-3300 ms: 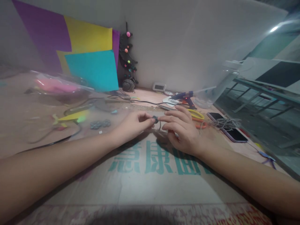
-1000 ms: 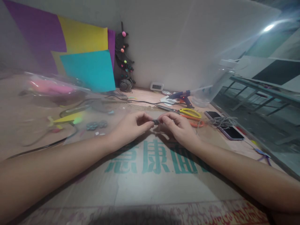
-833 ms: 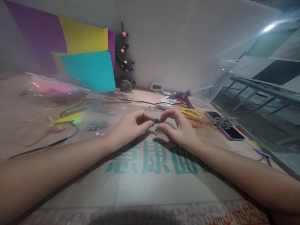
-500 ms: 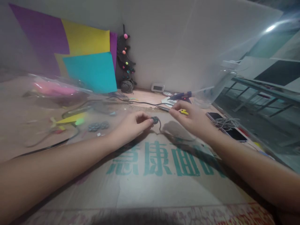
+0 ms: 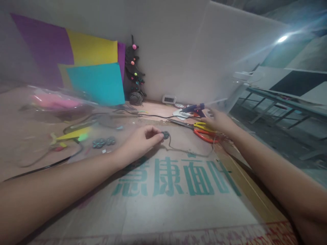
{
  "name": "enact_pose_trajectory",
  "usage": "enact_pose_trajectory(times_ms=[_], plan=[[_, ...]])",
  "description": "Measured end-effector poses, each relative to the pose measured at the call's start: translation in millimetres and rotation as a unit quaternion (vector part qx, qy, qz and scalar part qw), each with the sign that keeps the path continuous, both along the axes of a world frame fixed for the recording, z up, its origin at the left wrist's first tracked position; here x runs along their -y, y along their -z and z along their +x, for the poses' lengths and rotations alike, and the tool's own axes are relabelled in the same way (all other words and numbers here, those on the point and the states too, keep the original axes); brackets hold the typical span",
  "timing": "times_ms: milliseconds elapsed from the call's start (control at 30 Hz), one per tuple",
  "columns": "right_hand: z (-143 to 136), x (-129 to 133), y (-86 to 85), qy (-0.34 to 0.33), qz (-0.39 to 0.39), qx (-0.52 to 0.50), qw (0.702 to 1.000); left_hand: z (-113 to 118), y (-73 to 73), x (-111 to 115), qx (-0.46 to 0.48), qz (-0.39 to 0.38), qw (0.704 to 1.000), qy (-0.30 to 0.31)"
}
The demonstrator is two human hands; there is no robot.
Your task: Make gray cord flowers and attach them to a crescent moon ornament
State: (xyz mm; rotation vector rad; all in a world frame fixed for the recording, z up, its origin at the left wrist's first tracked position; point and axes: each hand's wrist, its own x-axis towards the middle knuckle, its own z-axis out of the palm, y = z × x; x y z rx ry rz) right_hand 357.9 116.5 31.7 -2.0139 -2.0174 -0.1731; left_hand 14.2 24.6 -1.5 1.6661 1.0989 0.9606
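One broad worktop (image 5: 14,115) carried everything near the person, with a flat piece of cardboard (image 5: 143,219) printed in green characters covering its front. Coloured sheets (image 5: 95,83) stood against the wall at the back left.

Two bare hands were apart above the work. The left hand (image 5: 145,137) pinched a small dark piece between thumb and fingertips, over the far part of the cardboard. The right hand (image 5: 216,119) was out beside the scissors (image 5: 182,125), its fingers partly spread and near the handles; blur hid whether they touched or gripped anything.

Behind the scissors lay a dark blue glue gun (image 5: 193,108). A thin grey cord (image 5: 184,152) ran from the held piece across the cardboard toward the scissors' handles, its far end lost near the right wrist.

Two dark, knobbly clusters (image 5: 103,142) lay left of the left hand, and looked finished. The held piece (image 5: 166,135) seemed close to their form, but its cord was attached and apparently untrimmed, so it looked less complete. Smallest was a white scrap (image 5: 104,151) near the clusters.
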Motion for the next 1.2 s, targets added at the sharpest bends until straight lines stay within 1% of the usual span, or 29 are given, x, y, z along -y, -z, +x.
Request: enact_pose_trajectory(times_ms=[67,100,200,267,367,533,633,700,767,867,933,967,1033,1067,1133,1200], plan=[[2.1,-8.2,12.4,-0.041,0.019,-0.096,0.994,-0.3,1.2,-0.7,0.002,0.002,1.0,0.006],[2.8,-11.7,18.0,-0.052,0.022,-0.115,0.992,-0.4,1.7,-1.1,0.003,0.004,1.0,0.008],[4.3,-19.0,30.0,-0.056,0.033,-0.127,0.99,-0.1,1.9,-1.9,0.001,0.008,1.0,0.008],[4.8,-20.9,33.2,-0.049,0.043,-0.134,0.989,0.1,1.6,-2.0,0.001,0.005,1.0,0.006],[4.8,-19.9,32.1,-0.039,0.058,-0.147,0.987,-0.3,1.8,-2.1,-0.002,0.003,1.0,0.002],[3.7,-15.8,25.1,-0.023,0.094,-0.188,0.977,-0.2,3.4,-3.1,0.007,0.001,1.0,0.005],[-0.6,-13.3,17.6,-0.019,0.113,-0.22,0.969,0.5,4.2,-4.4,0.014,-0.001,1.0,0.006],[-7.2,-8.1,9.4,-0.029,0.118,-0.254,0.96,0.4,4.8,-5.2,0.014,0.002,1.0,0.009],[-17.4,2.0,-0.7,-0.055,0.112,-0.305,0.944,-0.2,5.4,-5.6,0.016,0.004,1.0,0.008],[-39.2,26.2,-13.5,-0.103,0.095,-0.375,0.916,-1.3,5.8,-5.0,0.02,0.002,1.0,0.001],[-56.8,46.4,-16.5,-0.12,0.08,-0.387,0.911,-1.6,5.1,-4.3,0.018,-0.001,1.0,-0.006],[-66.0,56.9,-16.0,-0.137,0.056,-0.378,0.914,-1.6,4.4,-3.9,0.016,0.001,1.0,-0.01],[-83.7,77.2,-11.6,-0.188,0.035,-0.352,0.916,-1.4,2.6,-3.4,0.009,0.012,1.0,-0.021],[-91.5,86.5,-8.4,-0.211,0.038,-0.343,0.915,-1.3,1.5,-3.1,0.005,0.019,0.999,-0.028],[-103.6,102.4,-1.4,-0.215,0.043,-0.315,0.923,-0.9,-0.7,-2.8,-0.001,0.03,0.999,-0.044],[-109.4,113.9,4.1,-0.19,0.052,-0.279,0.94,-0.6,-2.5,-2.5,-0.003,0.028,0.998,-0.058]])
